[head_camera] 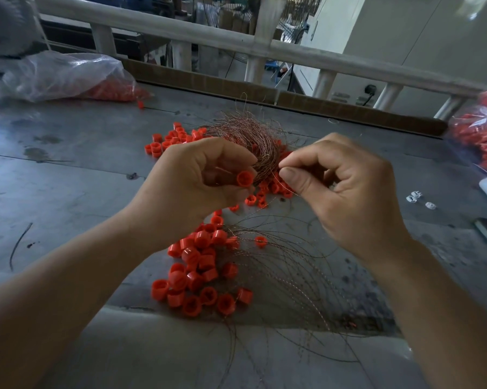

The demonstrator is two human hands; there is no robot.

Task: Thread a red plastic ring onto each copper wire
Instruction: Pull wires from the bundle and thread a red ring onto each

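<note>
The left hand (pixel 197 175) holds one red plastic ring (pixel 245 179) in a narrow grip, bore facing the right hand (pixel 343 192) just beside it. The right grip pinches a thin copper wire (pixel 279 171) between thumb and forefinger, apparently aimed left at the ring, above loose rings (pixel 197 265) on the table (pixel 82 169).

No text, label, brand, number or sign can be read anywhere in this view. The red ring (pixel 245 178) that the left hand (pixel 197 178) pinches, and the thin copper wire (pixel 282 161) pinched by the right hand (pixel 343 189), carry nothing readable. One clear plastic bag (pixel 68 74) lies far to the left of the left hand and another plastic bag (pixel 478 130) lies far to the right of the right hand. Both are too blurred to tell whether anything is printed on them.
</note>
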